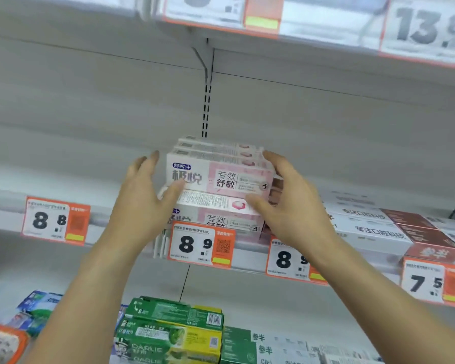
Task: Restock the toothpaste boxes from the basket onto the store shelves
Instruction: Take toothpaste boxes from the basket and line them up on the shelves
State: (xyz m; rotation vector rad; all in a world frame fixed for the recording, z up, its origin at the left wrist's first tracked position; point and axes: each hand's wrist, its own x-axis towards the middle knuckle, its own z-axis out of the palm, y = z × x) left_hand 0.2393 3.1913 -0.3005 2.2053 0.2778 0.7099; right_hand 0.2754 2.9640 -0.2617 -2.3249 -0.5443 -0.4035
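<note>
1. On the mid shelf [250,252], centre bay, we note a stack of pink-and-white toothpaste boxes [218,177], two layers high, w/ several boxes deep in the upper layer.
2. L hand [147,195]: forearm raised from lower left, palm turned inward, fingers spread and extended upward beside the stack's left end; thumb lies across the front face of the upper box near its lower left corner.
3. R hand [292,203]: forearm comes in from lower right, fingers wrap the stack's right end, thumb pressed along the lower front edge of the top box.
4. We judge both hands bracket the upper layer, grip moderately wide, neither clenched.
5. Price tag 8.9 [201,244] sits on the rail directly below the stack.
6. White-and-brown boxes [394,229] lie just right of the stack; green boxes [174,329] on the shelf below.
</note>
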